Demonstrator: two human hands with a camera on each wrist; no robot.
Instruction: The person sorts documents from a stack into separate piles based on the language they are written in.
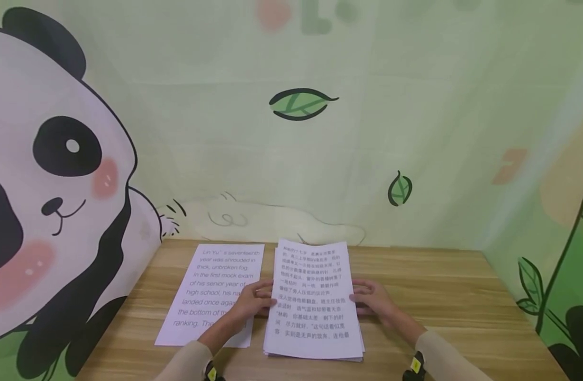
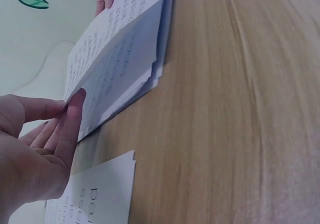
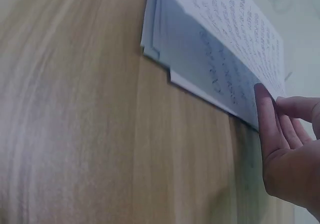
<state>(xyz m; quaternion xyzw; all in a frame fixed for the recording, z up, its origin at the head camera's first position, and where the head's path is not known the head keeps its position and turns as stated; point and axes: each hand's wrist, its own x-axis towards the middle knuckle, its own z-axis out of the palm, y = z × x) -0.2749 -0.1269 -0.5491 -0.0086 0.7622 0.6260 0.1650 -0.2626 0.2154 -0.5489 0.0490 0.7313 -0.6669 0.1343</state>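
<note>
Left hand (image 1: 248, 306) pinches the left edge of the top sheet (image 1: 312, 296), right hand (image 1: 376, 302) pinches the right edge; both grips narrow, on paper. Sheet carries Chinese print, its near edge raised off the paper stack (image 2: 112, 101) in the wrist views. Stack lies on the worktop (image 1: 439, 296) between the hands, edges uneven. English print page (image 1: 210, 283) just left of it, flat, partly hidden by left hand and forearm. Behind: backdrop (image 1: 215, 132) with panda (image 1: 96, 106) and leaves
</note>
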